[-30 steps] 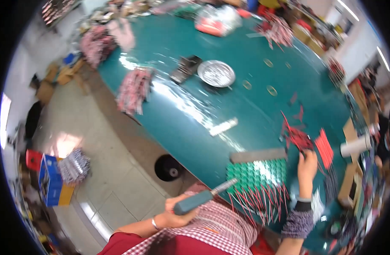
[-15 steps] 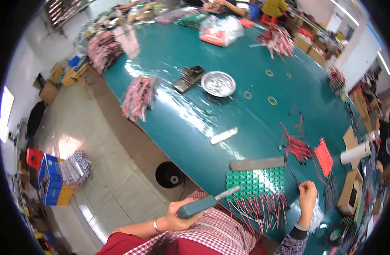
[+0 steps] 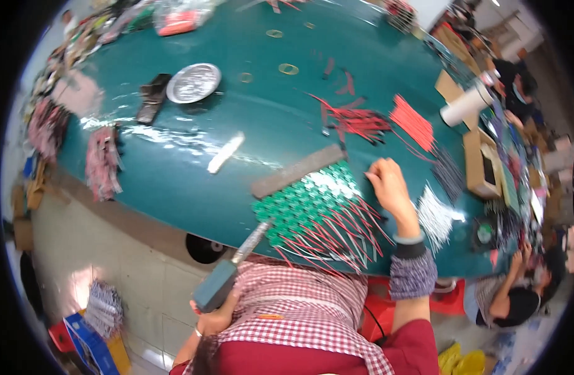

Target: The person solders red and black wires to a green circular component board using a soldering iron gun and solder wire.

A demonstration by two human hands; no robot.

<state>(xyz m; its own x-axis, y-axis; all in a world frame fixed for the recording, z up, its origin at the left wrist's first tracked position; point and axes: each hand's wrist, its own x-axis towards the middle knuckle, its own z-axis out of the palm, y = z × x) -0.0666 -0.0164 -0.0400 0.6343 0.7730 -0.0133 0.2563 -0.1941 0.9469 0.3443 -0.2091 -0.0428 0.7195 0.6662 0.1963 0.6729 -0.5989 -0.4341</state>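
Observation:
In my left hand (image 3: 217, 315) is a tool with a boxy teal handle and a metal barrel, like a soldering iron (image 3: 215, 284). Its tip reaches the lower left edge of a green circuit board panel (image 3: 299, 206), touching or just above it. Red and white wires (image 3: 337, 234) fan out from the panel's near side, and a grey metal bar (image 3: 297, 171) lies along its far edge. Just right of the panel hovers my right hand (image 3: 390, 187), fingers closed together; whatever they hold, if anything, cannot be made out.
Red wires (image 3: 362, 122), red tubes (image 3: 412, 123), dark strips (image 3: 448, 174) and white wires (image 3: 435, 215) lie right. A cardboard box (image 3: 481, 164) and white roll (image 3: 466, 105) stand beyond. Farther left are a metal bowl (image 3: 194, 83), dark metal piece (image 3: 153, 99) and white strip (image 3: 226, 152).
The view has swung toward the right. My right hand has moved closer to the panel's right edge; the thin dark red piece at its fingertips no longer shows. My left hand still grips the soldering iron.

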